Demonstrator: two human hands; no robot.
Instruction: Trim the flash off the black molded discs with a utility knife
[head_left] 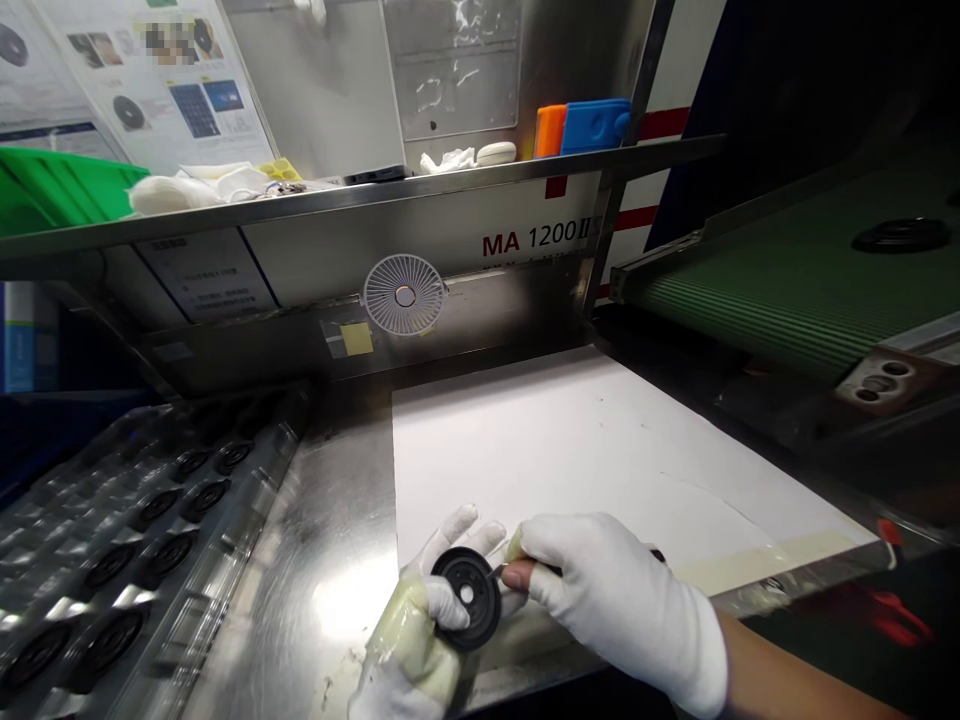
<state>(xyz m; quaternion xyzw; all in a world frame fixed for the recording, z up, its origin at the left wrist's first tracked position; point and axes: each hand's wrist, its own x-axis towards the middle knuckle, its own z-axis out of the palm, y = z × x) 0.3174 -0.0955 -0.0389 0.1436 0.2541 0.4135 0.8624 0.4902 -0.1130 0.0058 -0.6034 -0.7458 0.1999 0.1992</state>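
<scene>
My left hand (420,625), in a white glove with yellowed fingertips, is closed around a round black plastic part (466,596) with a pale centre hole, held near the front edge of the steel bench. My right hand (607,590), also in a white glove, is closed on a thin dark tool (551,570) whose tip touches the right rim of the black part. Both hands hover over the near edge of a white sheet (585,450) lying on the bench.
A clear plastic tray (142,520) holding several black round parts sits at the left. A green conveyor belt (810,280) with one black part (900,236) runs at the right. A small white fan (405,294) and a cluttered metal shelf (337,195) stand behind.
</scene>
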